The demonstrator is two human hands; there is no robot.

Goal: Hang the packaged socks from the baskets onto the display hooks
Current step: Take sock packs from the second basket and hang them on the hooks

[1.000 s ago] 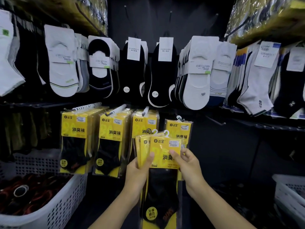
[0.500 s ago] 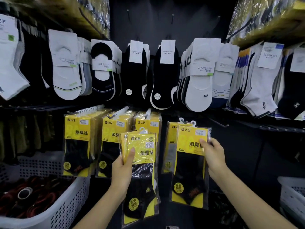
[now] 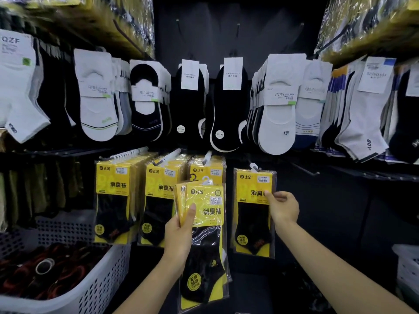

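Packaged socks (image 3: 205,208) in yellow-and-black wrappers form a small stack in the left hand (image 3: 179,234), with the thumb pressed across the front and the fingers curled behind. The right hand (image 3: 283,207) pinches the right edge of another pack (image 3: 252,223), which hangs upright by its white hanger loop (image 3: 254,167) just right of the stack. Fuller rows of matching packs (image 3: 113,200) hang to the left, above a white basket (image 3: 102,275).
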